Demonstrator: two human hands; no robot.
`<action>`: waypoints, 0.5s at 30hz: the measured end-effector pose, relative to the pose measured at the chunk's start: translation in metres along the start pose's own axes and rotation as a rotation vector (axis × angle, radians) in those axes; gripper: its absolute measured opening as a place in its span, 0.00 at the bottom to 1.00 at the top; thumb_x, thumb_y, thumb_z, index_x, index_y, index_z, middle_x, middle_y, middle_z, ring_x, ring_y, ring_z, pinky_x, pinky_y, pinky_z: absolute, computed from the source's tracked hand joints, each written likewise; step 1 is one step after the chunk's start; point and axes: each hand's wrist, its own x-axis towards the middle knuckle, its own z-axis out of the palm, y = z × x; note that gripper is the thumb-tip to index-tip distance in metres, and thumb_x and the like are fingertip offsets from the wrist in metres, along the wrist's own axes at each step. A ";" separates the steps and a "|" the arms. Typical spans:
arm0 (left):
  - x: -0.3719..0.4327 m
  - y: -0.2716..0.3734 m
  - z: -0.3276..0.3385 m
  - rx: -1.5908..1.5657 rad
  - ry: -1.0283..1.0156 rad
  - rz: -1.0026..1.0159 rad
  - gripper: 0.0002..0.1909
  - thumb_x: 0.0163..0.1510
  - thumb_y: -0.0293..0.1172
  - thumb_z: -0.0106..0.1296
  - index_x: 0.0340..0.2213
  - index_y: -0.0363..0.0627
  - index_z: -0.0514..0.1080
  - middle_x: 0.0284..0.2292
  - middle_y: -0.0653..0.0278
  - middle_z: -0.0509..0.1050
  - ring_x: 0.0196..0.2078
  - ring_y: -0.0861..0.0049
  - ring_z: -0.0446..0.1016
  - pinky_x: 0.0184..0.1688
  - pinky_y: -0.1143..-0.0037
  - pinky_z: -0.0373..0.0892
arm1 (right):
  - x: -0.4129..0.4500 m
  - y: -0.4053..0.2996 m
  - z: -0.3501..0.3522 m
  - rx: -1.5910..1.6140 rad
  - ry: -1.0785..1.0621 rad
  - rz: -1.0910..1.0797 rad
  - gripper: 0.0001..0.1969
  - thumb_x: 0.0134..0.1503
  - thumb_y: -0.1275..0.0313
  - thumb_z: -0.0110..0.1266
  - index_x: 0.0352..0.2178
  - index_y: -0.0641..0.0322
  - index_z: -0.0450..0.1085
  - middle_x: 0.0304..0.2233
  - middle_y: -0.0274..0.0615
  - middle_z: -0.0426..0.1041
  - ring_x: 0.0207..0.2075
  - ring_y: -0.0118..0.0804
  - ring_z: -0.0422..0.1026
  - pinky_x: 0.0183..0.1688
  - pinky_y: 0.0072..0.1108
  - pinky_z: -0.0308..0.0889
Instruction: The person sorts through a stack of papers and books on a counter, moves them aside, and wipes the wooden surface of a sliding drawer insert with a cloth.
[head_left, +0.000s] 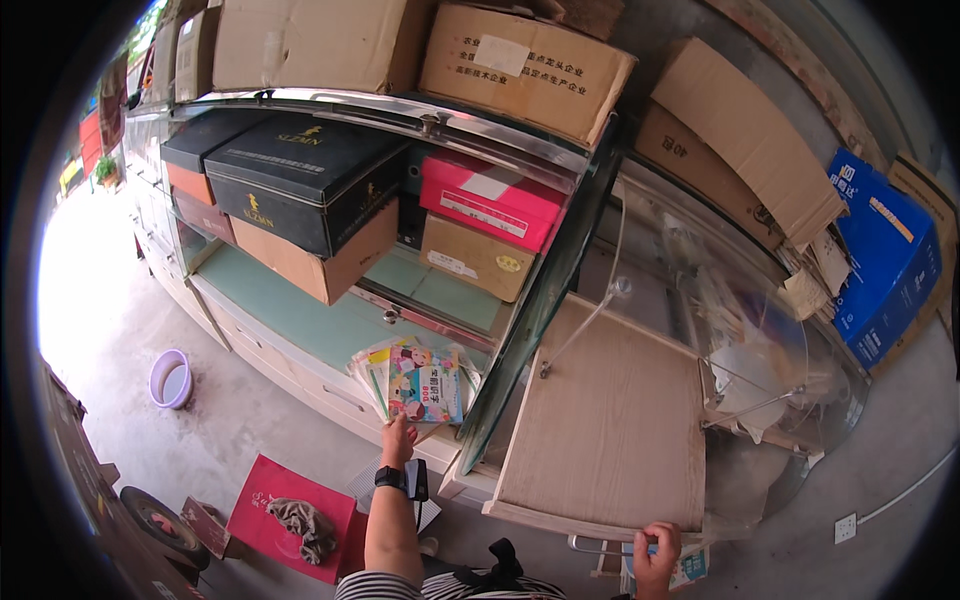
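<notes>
A small stack of colourful children's booklets lies fanned on the pale green shelf at the cabinet's lower right corner. My left hand grips the near edge of the top booklet; a black watch-like band is on that wrist. To the right, a light wood-grain panel with metal stays at its sides projects towards me. My right hand has its fingers curled on the panel's near edge, beside a metal bar handle. More printed booklets show partly beneath that hand.
A glass partition stands between the shelf and the panel. Shoe boxes and a pink box fill the cabinet; cartons sit on top. On the floor are a purple basin, a red box bearing a grey cloth, and a power strip.
</notes>
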 end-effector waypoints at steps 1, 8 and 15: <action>0.003 -0.001 0.000 -0.060 0.033 -0.038 0.18 0.46 0.38 0.49 0.36 0.40 0.60 0.27 0.61 0.64 0.25 0.77 0.64 0.24 0.81 0.65 | -0.001 0.001 -0.001 0.001 0.003 -0.010 0.07 0.40 0.79 0.50 0.22 0.66 0.60 0.23 0.45 0.64 0.26 0.41 0.63 0.29 0.25 0.59; -0.003 0.017 0.019 -0.226 0.028 -0.022 0.19 0.44 0.35 0.52 0.35 0.42 0.57 0.27 0.60 0.64 0.27 0.76 0.66 0.25 0.80 0.67 | -0.008 0.003 0.000 -0.023 0.035 -0.031 0.06 0.40 0.79 0.50 0.22 0.65 0.60 0.23 0.45 0.64 0.25 0.41 0.63 0.28 0.25 0.59; 0.000 0.035 0.005 0.573 -0.324 0.650 0.11 0.46 0.30 0.48 0.33 0.39 0.65 0.32 0.63 0.67 0.31 0.75 0.69 0.30 0.79 0.68 | -0.011 0.005 0.000 0.003 0.004 -0.026 0.07 0.41 0.79 0.50 0.22 0.65 0.60 0.23 0.44 0.63 0.25 0.41 0.62 0.28 0.25 0.59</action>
